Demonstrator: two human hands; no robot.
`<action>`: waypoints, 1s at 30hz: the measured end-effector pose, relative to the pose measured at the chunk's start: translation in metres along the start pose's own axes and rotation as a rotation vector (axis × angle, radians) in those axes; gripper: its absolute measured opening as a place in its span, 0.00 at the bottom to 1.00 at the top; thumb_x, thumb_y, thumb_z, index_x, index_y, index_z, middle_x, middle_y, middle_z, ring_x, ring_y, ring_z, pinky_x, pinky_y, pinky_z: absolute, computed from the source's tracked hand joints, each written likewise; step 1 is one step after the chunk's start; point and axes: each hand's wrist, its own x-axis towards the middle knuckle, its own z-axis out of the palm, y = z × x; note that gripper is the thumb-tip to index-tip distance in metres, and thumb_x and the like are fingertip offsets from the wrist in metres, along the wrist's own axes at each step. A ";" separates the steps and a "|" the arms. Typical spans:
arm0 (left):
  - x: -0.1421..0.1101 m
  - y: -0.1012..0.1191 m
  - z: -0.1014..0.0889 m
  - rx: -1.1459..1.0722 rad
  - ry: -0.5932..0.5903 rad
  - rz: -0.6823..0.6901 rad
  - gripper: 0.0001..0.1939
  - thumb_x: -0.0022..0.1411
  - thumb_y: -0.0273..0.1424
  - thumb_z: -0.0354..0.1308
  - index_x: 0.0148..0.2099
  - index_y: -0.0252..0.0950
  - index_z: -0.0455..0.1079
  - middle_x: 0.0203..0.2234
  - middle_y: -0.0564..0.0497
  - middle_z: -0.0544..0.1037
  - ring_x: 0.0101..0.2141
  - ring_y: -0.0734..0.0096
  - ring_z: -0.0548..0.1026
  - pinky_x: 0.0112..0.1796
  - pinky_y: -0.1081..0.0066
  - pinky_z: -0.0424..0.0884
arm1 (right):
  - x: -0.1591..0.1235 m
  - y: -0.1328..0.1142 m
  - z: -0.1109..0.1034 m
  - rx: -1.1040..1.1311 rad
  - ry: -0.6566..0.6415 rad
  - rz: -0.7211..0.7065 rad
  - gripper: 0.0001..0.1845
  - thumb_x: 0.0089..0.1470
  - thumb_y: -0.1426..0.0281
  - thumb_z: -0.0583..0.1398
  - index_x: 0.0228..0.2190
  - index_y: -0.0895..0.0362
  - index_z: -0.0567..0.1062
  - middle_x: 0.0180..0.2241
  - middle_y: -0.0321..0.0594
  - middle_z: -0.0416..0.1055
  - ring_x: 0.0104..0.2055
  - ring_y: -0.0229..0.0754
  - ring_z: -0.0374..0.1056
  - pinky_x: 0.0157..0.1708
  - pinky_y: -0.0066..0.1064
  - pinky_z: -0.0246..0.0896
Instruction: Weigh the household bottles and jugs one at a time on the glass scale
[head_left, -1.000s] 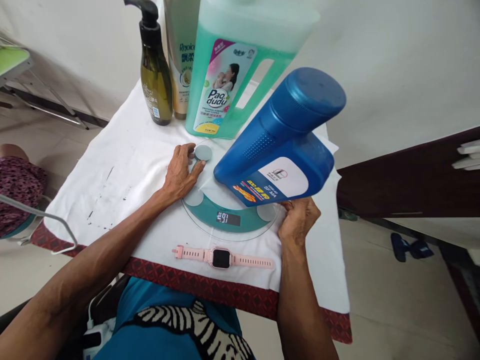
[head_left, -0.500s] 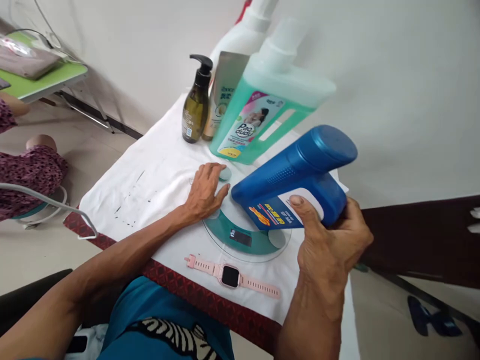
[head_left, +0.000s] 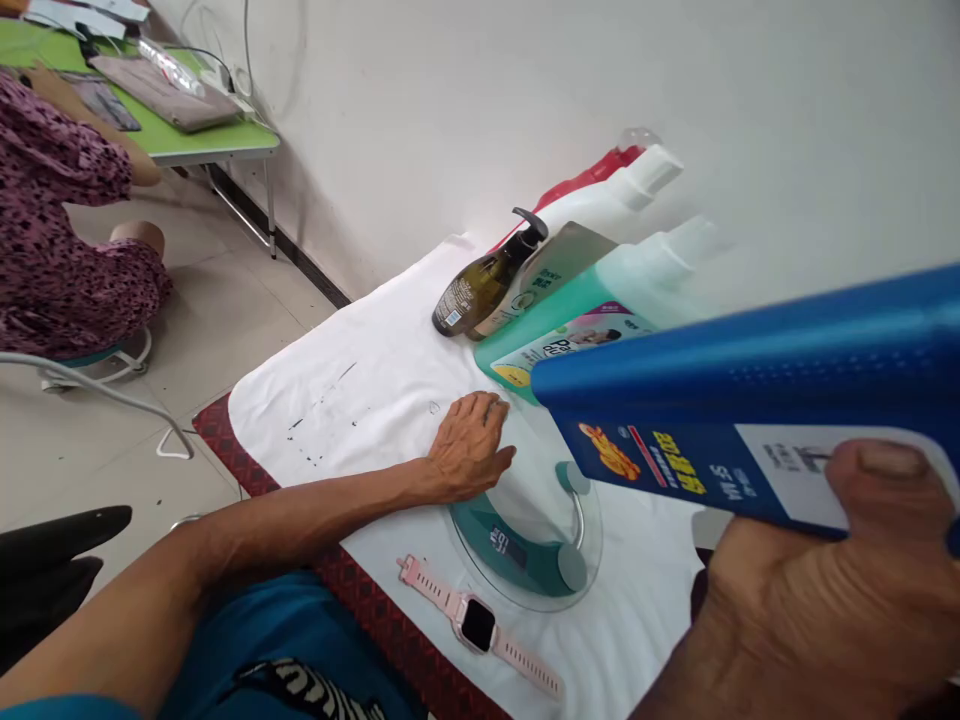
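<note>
My right hand (head_left: 847,590) grips a blue motor oil bottle (head_left: 645,400), thumb across its label marked "SF MA". Held up close to the camera, the bottle tilts with its base to the left, and its top runs out of view. My left hand (head_left: 469,450) lies palm down at the left edge of a round glass scale (head_left: 510,550), fingers stretched out. A teal band and a small lit display show on the scale, its digits hard to read. In front of it a pink smartwatch (head_left: 478,622) lies flat on the white cloth (head_left: 360,400).
Behind the scale stand a dark pump bottle (head_left: 480,290), a grey-gold tube (head_left: 570,260), a green detergent bottle (head_left: 555,330), a white bottle (head_left: 592,205) and something red. A person (head_left: 67,220) sits at left by a green table (head_left: 217,140). A wall (head_left: 465,90) rises behind.
The blue bottle has moved right and nearer the camera, off from above the scale. My view has shifted, so the table's things appear lower. My left hand stays at the scale.
</note>
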 end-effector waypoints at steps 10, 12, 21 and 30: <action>-0.001 -0.001 0.003 0.046 -0.039 0.127 0.20 0.72 0.43 0.60 0.58 0.35 0.70 0.55 0.36 0.77 0.57 0.46 0.73 0.58 0.48 0.72 | -0.008 0.060 0.137 0.197 -0.494 0.258 0.25 0.39 0.57 0.77 0.28 0.51 0.70 0.27 0.28 0.69 0.29 0.36 0.66 0.37 0.37 0.75; 0.000 -0.002 0.005 0.062 -0.042 0.129 0.22 0.72 0.44 0.60 0.58 0.34 0.70 0.54 0.36 0.77 0.58 0.45 0.73 0.58 0.48 0.72 | -0.013 0.076 0.152 0.185 -0.538 0.282 0.25 0.40 0.56 0.77 0.29 0.52 0.71 0.28 0.28 0.69 0.29 0.35 0.65 0.37 0.34 0.73; 0.002 -0.004 0.013 0.057 -0.014 0.138 0.26 0.71 0.46 0.60 0.61 0.32 0.70 0.56 0.33 0.77 0.59 0.42 0.74 0.60 0.44 0.71 | -0.013 0.113 0.150 0.127 -0.574 0.338 0.27 0.42 0.52 0.77 0.35 0.53 0.74 0.32 0.30 0.73 0.33 0.38 0.68 0.41 0.36 0.72; 0.008 -0.004 -0.004 -0.005 0.023 0.061 0.23 0.72 0.43 0.59 0.63 0.36 0.66 0.57 0.36 0.74 0.59 0.44 0.72 0.58 0.45 0.72 | 0.003 0.079 0.085 -0.112 -0.600 0.014 0.31 0.49 0.53 0.75 0.50 0.51 0.76 0.53 0.43 0.78 0.58 0.49 0.74 0.60 0.47 0.69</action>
